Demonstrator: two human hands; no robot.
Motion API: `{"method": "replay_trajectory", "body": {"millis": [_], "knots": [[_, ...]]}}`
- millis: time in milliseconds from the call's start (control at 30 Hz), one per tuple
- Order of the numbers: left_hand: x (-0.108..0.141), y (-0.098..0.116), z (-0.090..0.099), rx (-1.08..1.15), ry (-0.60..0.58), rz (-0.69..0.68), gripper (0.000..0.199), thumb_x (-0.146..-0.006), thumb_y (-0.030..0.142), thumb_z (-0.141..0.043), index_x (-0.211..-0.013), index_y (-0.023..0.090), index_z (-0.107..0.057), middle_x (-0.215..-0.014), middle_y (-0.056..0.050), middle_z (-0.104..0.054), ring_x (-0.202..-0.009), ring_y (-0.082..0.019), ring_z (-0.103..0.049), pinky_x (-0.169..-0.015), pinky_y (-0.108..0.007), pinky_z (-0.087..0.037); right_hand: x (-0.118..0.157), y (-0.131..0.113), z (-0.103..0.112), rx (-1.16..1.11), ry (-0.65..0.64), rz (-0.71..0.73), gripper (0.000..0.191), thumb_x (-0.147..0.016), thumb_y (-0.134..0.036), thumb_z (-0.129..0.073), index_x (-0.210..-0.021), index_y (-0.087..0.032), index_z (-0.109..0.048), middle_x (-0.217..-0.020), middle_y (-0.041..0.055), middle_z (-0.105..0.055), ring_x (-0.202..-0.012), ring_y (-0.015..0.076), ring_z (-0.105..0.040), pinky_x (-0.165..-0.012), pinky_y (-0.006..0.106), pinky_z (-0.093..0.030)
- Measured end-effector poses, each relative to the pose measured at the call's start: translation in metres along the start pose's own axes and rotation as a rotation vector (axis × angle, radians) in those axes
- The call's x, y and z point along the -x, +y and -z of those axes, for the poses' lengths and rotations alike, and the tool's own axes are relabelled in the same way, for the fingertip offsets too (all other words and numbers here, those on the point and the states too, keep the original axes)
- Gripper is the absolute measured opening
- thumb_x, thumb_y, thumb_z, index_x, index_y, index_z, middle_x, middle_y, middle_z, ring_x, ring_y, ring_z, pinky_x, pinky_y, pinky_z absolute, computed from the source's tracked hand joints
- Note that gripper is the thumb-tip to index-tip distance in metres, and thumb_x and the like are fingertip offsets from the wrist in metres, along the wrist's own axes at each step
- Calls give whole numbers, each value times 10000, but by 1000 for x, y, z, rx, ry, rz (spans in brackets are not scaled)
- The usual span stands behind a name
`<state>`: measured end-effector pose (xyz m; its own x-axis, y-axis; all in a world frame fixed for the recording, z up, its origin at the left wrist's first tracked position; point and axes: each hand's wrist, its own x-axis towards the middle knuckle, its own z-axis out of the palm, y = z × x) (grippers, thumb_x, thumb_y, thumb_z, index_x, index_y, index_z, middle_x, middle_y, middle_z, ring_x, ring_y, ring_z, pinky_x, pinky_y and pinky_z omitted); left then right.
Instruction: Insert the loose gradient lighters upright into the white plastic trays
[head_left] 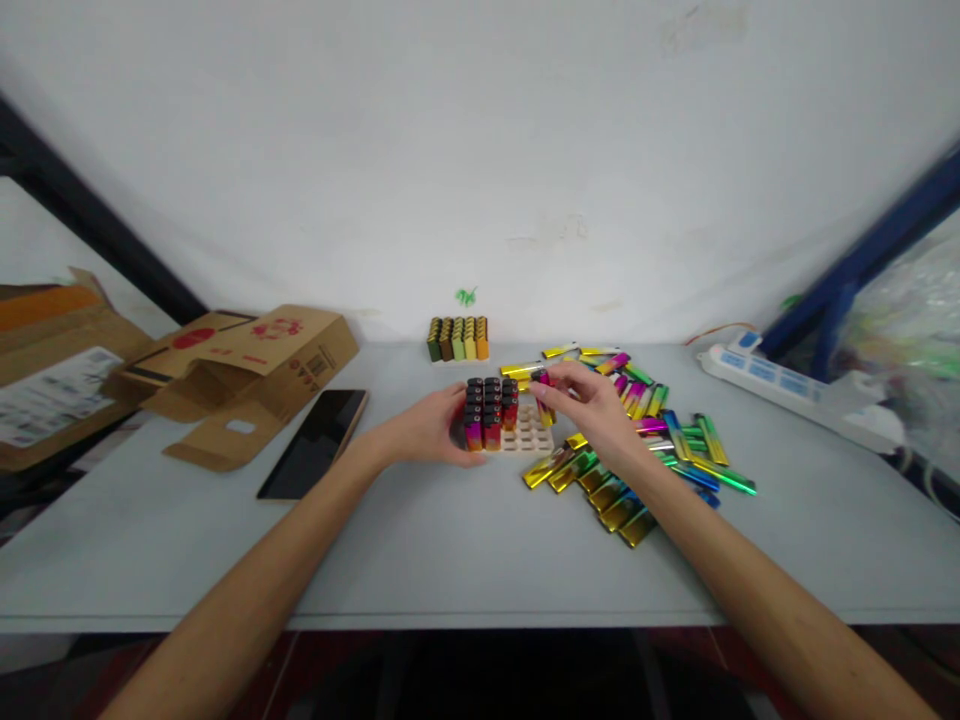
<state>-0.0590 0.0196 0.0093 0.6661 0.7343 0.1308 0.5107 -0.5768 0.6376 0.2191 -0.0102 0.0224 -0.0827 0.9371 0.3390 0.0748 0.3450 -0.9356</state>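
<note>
A pale tray [529,436] with rows of round-edged holes stands on the table, its left part filled with upright red-and-purple lighters [482,418] with black tops. My left hand [435,428] curves round the tray's left end, thumb at the front and fingers behind, steadying it. My right hand [589,405] pinches one shiny lighter [545,400], purple and yellow, held upright over the tray's right part. Loose metallic lighters [622,500] in gold, green, blue and pink lie heaped under and around my right hand.
At the back, by the wall, stands a block of green-to-orange lighters [458,340]. To the left lie a dark tablet or phone [315,445] and an opened cardboard box [277,350]. A white power strip [802,390] sits at the right.
</note>
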Motion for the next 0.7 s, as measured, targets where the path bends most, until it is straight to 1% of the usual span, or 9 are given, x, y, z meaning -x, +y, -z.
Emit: {"method": "replay_trajectory", "body": {"millis": [67, 133, 200, 267, 433, 533, 633, 700], "knots": [[0, 0, 0, -10, -4, 1, 755, -728, 441, -915, -1390, 210, -635, -1403, -129, -714, -1271, -359, -704, -1177, -531, -554, 0, 0, 1, 9, -43, 11, 350, -871, -550, -869, -889, -230, -728, -813, -2, -638, -719, 160, -560, -663, 320, -487], [0, 0, 1, -12, -5, 1, 757, -722, 438, -918, -1387, 211, -634, -1407, -130, -710, -1275, -359, -699, -1177, -533, -552, 2, 1, 1, 11, -122, -5, 336, -906, -543, -840, -939, -232, -719, -736, -29, -584, -634, 139, -522, -595, 306, -463], [0, 0, 1, -6, -2, -3, 754, -720, 429, -919, -1384, 216, -634, -1406, -126, -709, -1274, -353, -698, -1170, -529, -557, 4, 2, 0, 45, -201, -16, 335, -933, -538, -814, -1003, -224, -724, -710, -37, -592, -588, 128, -514, -564, 298, -463], [0, 0, 1, -10, -2, -3, 730, -723, 430, -920, -1366, 221, -643, -1393, -122, -713, -1260, -346, -701, -1162, -527, -562, 7, 4, -2, 101, -242, 6, 338, -953, -529, -794, -1050, -212, -729, -719, -28, -639, -582, 128, -545, -563, 294, -481], [1, -1, 1, -15, 6, -7, 721, -716, 431, -926, -1356, 234, -659, -1366, -111, -722, -1240, -350, -703, -1147, -535, -567, 9, 7, -1, 317, -245, 189, 294, -1000, -486, -752, -1084, -204, -729, -765, 7, -734, -639, 154, -658, -632, 300, -547], [1, 0, 1, -18, 5, -12, 709, -719, 418, -920, -1354, 235, -663, -1381, -112, -714, -1255, -355, -697, -1157, -547, -560, 8, 6, 1, 421, -280, 258, 296, -1023, -498, -735, -1096, -211, -731, -780, 18, -759, -658, 168, -695, -662, 307, -575], [1, 2, 1, -9, 6, -20, 696, -720, 410, -915, -1345, 237, -663, -1381, -106, -712, -1259, -350, -696, -1166, -543, -556, 8, 6, 2, 470, -297, 303, 274, -1027, -474, -742, -1113, -215, -724, -791, 20, -764, -682, 178, -711, -689, 315, -594], [1, 3, 1, 2, 5, -22, 690, -724, 406, -914, -1342, 237, -659, -1387, -102, -709, -1267, -341, -694, -1171, -528, -554, 9, 7, 1, 457, -308, 285, 263, -1010, -431, -771, -1144, -216, -700, -794, 12, -762, -684, 177, -713, -687, 311, -601]]}}
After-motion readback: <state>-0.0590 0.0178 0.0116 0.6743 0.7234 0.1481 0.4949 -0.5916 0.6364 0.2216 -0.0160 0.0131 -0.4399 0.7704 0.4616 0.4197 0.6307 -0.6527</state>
